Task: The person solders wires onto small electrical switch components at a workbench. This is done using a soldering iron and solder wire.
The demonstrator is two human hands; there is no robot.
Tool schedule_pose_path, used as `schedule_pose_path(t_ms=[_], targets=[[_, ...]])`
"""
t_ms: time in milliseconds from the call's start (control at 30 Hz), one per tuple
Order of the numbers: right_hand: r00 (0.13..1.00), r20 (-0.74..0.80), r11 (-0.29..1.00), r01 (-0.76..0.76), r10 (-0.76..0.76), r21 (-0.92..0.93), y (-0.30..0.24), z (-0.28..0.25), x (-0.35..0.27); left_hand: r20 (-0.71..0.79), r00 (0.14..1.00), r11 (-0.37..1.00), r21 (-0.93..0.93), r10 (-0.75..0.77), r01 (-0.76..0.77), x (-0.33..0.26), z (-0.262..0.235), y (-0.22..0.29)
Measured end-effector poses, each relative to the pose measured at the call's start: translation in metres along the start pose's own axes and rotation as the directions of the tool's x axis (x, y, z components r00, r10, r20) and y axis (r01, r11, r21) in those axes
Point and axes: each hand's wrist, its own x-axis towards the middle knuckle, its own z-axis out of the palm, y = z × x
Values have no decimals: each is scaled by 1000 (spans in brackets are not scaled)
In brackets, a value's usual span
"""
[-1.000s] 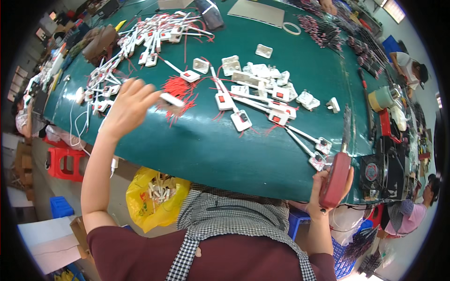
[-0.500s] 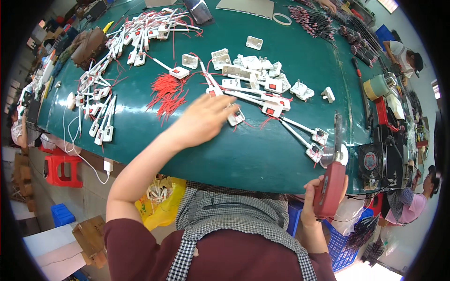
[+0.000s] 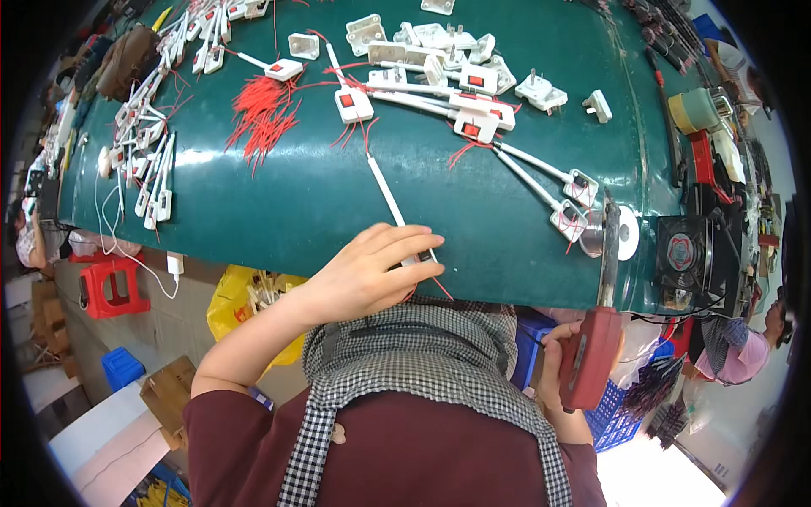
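My left hand [image 3: 367,266] is at the near edge of the green table, its fingers closed over a white switch housing. A white stem [image 3: 388,193] with red wires at its far end extends from that housing; the fingers cover most of it. In my right hand [image 3: 553,363] is a dark red soldering gun [image 3: 591,359], its long metal barrel pointing up. Just left of the barrel lie two opened white switch housings [image 3: 568,221] on stems. Beyond my left hand rests another white housing with a red rocker switch [image 3: 353,105].
Loose red wires [image 3: 263,114] lie in a pile at the left middle. White housings and plug parts [image 3: 456,63] cluster farther back. Several stemmed switches [image 3: 160,182] lie at the left. A white spool [image 3: 628,232] and a black fan [image 3: 684,253] stand at the right edge.
My left hand has drawn one stemmed switch housing out of the cluster toward the table's near edge. The soldering gun stays in my right hand. The whole view has shifted slightly.
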Motion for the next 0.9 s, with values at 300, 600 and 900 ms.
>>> schedule_pose_path(t_ms=[300,600,900], targets=[[968,201,984,-125,149,-127,-10,-23,-11,-148,705,554,-735,-694,391,-19,24,20],[744,379,690,-661,550,296,-50,-26,-2,-165,651,589,-626,-741,512,-11,28,19],[616,587,540,-775,526,329,-36,-21,-9,-308,722,746,-516,-620,420,-12,36,14]])
